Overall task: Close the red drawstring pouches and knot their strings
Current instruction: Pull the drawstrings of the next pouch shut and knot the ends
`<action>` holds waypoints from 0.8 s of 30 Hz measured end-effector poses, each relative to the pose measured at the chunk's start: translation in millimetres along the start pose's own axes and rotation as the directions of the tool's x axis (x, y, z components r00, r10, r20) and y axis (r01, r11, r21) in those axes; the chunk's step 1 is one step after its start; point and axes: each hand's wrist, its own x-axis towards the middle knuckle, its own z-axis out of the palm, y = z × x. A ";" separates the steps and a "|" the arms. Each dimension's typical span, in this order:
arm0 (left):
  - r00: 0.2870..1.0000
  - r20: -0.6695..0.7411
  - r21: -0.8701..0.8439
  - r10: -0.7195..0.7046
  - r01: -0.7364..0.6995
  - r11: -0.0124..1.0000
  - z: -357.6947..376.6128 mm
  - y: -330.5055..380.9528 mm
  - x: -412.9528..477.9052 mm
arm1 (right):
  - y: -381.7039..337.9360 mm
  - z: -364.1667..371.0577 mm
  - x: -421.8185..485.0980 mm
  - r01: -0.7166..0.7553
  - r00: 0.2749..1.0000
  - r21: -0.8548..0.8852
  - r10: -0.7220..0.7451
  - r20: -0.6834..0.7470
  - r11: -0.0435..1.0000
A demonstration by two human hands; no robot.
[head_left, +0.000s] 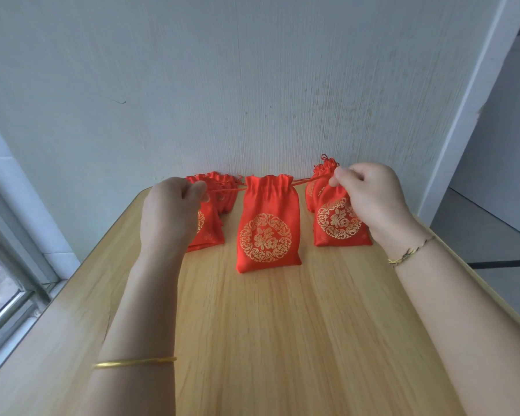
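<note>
Where the light wooden table (282, 340) is pushed against a white textured wall (252, 85), a window (9, 280) is seen at the left edge and a white upright frame (475, 115) at the right. Red pouches with round gold emblems are ranged along the wall. The centre pouch (267, 226) is set on the table between the others, its mouth gathered into pleats; its contents cannot be told. Its left string (225, 190) is pinched in the curled fingers of the left hand (168, 211), and its right string (308, 181) is pinched by the right hand (370, 196), both strings drawn out sideways. The left pouches (210, 229) are partly hidden behind the left hand. The right pouches (339, 223) are seen just beside the right hand, the rear one bunched tight at its top.
</note>
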 end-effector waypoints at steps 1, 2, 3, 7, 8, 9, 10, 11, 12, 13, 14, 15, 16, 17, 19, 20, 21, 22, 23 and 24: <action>0.999 0.015 -0.053 -0.035 0.036 0.998 0.2 2.6 -0.9 | -1.6 0.4 0.7 -0.120 0.993 0.185 0.114 0.040 0.975; 0.995 0.039 -0.135 -0.095 0.099 0.986 0.5 4.6 -1.9 | -2.6 0.8 1.8 -0.249 0.968 0.339 0.228 0.101 0.907; 0.980 0.082 -0.255 -0.179 0.194 0.947 0.0 6.4 -2.3 | -3.0 1.1 3.4 -0.373 0.928 0.452 0.327 0.180 0.811; 0.755 0.525 -0.766 -0.392 0.620 0.170 -7.0 11.4 2.7 | -1.3 0.2 9.1 -0.665 0.722 0.661 0.523 0.452 0.347; 0.713 0.597 -0.769 -0.368 0.639 -0.010 -8.0 13.1 2.8 | 0.3 0.4 8.9 -0.674 0.697 0.685 0.545 0.466 0.276; 0.697 0.628 -0.764 -0.347 0.636 -0.106 -7.4 14.5 2.8 | 1.5 0.7 8.2 -0.672 0.683 0.703 0.561 0.467 0.233; 0.698 0.637 -0.764 -0.327 0.628 -0.147 -6.2 16.7 2.2 | 2.1 1.6 7.6 -0.666 0.679 0.714 0.571 0.462 0.215; 0.710 0.631 -0.771 -0.313 0.619 -0.149 -4.9 18.6 1.5 | 2.6 2.6 7.4 -0.660 0.682 0.719 0.575 0.452 0.217; 0.728 0.616 -0.782 -0.299 0.610 -0.128 -4.1 20.1 1.2 | 1.9 2.9 7.5 -0.652 0.690 0.722 0.575 0.440 0.230; 0.752 0.598 -0.795 -0.278 0.600 -0.087 -4.4 22.2 0.9 | 0.5 2.2 7.9 -0.639 0.703 0.728 0.571 0.424 0.247; 0.780 0.573 -0.811 -0.252 0.584 -0.037 -5.8 24.3 0.6 | -1.7 0.8 8.4 -0.618 0.725 0.737 0.562 0.399 0.273; 0.810 0.542 -0.829 -0.225 0.559 0.016 -7.3 26.6 0.2 | -4.5 -1.2 9.1 -0.587 0.755 0.745 0.547 0.362 0.317; 0.839 0.508 -0.847 -0.195 0.528 0.068 -8.6 30.0 -0.4 | -8.2 -3.0 8.9 -0.550 0.790 0.747 0.523 0.319 0.375; 0.864 0.479 -0.859 -0.159 0.498 0.116 -9.9 34.8 -1.6 | -12.9 -4.2 7.9 -0.511 0.826 0.740 0.488 0.281 0.438; 0.892 0.447 -0.871 -0.058 0.450 0.199 -11.9 48.6 -6.4 | -24.6 -5.2 3.2 -0.429 0.892 0.709 0.389 0.232 0.559; 0.896 0.444 -0.871 -0.004 0.433 0.233 -11.7 55.1 -8.8 | -31.1 -5.2 -0.3 -0.384 0.919 0.686 0.330 0.216 0.618; 0.893 0.448 -0.866 0.040 0.422 0.267 -11.4 60.5 -11.1 | -37.7 -5.2 -4.4 -0.335 0.942 0.658 0.269 0.203 0.675; 0.889 0.452 -0.857 0.074 0.410 0.312 -10.9 65.0 -13.6 | -44.4 -5.0 -8.5 -0.282 0.959 0.626 0.207 0.192 0.727; 0.884 0.456 -0.840 0.097 0.392 0.376 -10.5 68.7 -16.1 | -50.5 -4.9 -12.8 -0.227 0.972 0.595 0.145 0.184 0.771; 0.879 0.463 -0.811 0.114 0.369 0.454 -9.7 70.7 -18.4 | -56.2 -4.5 -16.9 -0.172 0.981 0.565 0.085 0.177 0.807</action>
